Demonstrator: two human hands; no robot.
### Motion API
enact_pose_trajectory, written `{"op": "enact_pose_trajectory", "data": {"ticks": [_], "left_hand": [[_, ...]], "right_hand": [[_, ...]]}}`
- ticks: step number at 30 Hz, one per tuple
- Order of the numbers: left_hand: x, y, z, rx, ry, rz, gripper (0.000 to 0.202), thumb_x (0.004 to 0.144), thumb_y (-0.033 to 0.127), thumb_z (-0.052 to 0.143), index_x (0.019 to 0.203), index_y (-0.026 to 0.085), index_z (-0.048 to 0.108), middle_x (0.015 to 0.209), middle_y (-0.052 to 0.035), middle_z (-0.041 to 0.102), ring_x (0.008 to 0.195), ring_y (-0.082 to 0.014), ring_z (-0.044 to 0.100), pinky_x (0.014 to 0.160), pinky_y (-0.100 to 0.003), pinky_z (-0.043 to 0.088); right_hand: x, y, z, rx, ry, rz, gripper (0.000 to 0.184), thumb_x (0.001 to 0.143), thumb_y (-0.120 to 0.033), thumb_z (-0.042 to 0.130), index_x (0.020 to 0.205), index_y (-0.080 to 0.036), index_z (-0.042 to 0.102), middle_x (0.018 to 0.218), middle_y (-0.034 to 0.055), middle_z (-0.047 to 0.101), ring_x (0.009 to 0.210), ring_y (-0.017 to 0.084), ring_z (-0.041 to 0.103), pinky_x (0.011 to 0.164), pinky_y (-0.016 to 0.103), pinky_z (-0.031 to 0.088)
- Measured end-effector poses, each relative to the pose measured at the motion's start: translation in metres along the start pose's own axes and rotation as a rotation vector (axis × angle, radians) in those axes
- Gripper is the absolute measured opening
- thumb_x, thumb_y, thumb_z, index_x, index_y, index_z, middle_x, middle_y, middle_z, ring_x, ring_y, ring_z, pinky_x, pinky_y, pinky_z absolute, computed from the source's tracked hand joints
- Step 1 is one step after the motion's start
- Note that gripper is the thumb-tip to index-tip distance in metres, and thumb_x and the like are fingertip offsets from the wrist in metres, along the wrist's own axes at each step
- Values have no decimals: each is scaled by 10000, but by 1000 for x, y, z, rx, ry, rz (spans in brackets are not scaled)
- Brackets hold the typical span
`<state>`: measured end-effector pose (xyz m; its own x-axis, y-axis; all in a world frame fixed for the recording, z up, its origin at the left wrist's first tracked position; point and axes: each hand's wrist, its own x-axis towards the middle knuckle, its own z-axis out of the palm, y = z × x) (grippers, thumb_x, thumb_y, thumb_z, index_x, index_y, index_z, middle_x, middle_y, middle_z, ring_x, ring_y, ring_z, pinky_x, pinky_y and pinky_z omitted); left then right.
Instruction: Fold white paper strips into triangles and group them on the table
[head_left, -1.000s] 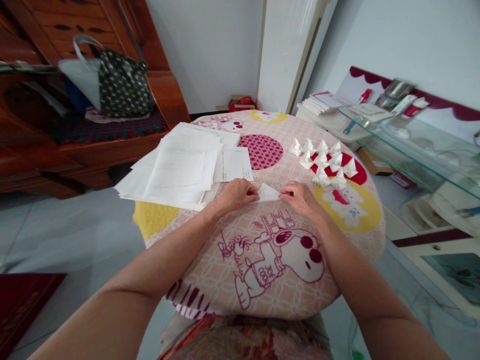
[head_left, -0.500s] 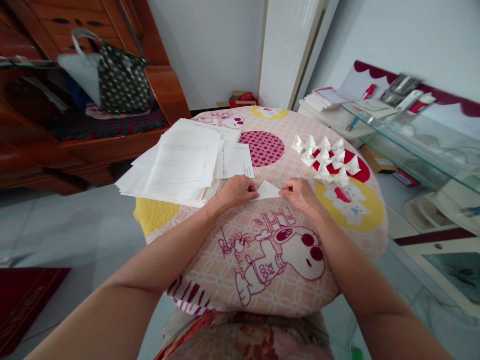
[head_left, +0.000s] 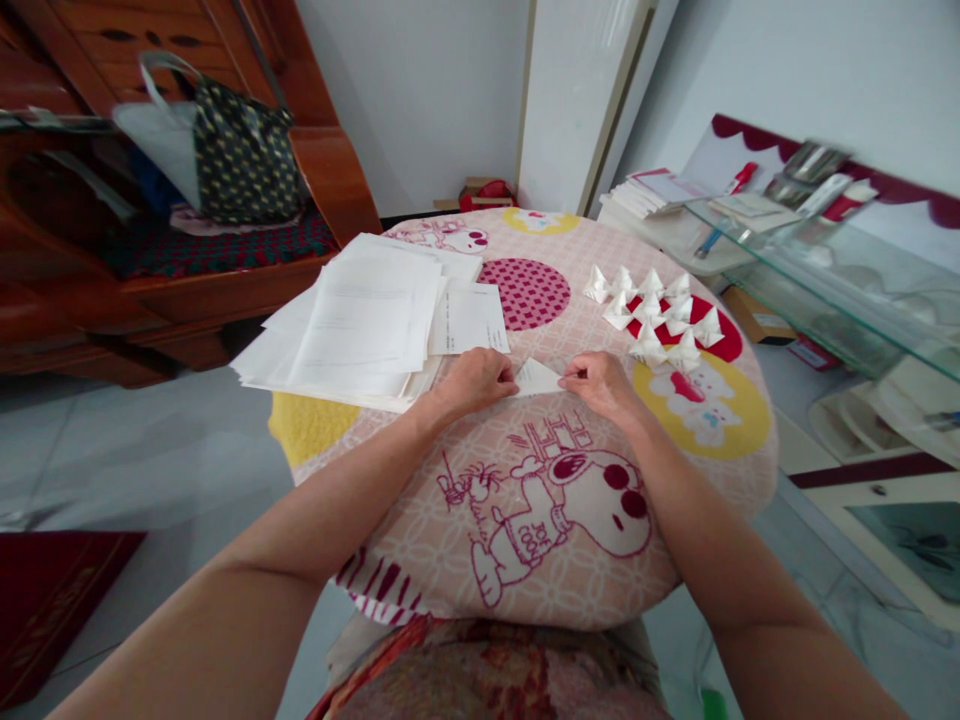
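A folded triangle of printed white paper point(head_left: 535, 379) lies on the patterned tablecloth point(head_left: 420, 510), its peak pointing away from me. My left hand point(head_left: 480, 381) pinches its left corner with curled fingers. At the right corner, the thumb and fingers of my right hand point(head_left: 598, 384) are closed on the same paper. Beyond my left hand lies a stack of white paper sheets point(head_left: 367, 310), with a smaller printed sheet point(head_left: 472, 315) at its right side. Several pointed folded-paper pieces point(head_left: 651, 312) stand in rows past my right hand.
A glass shelf point(head_left: 832, 280) with cups and pens rises at the right, close to the round table. Papers point(head_left: 649, 193) are piled beside it. To the left stands a wooden bench point(head_left: 337, 190) bearing a dark patterned bag point(head_left: 244, 150).
The view has shifted very slightly. Both hands keep hold of the paper's corners in the same place, with no other visible change.
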<state>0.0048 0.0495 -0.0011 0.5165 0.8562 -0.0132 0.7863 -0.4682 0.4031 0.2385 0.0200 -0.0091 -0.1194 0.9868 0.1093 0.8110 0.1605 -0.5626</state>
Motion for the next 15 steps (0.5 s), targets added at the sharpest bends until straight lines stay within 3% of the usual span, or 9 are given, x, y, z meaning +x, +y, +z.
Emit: {"op": "enact_pose_trajectory", "data": {"ticks": [15], "left_hand": [[-1,2,0,39,-35,-12,149,862,251,650,775,163,732,733,-28,696,689,-147,598,677,-260,427]], "right_hand": [[2,-1,2,1,7,31,94,746,-171,743,651,-171,745,613,7,668,618,158,593,620,279,416]]}}
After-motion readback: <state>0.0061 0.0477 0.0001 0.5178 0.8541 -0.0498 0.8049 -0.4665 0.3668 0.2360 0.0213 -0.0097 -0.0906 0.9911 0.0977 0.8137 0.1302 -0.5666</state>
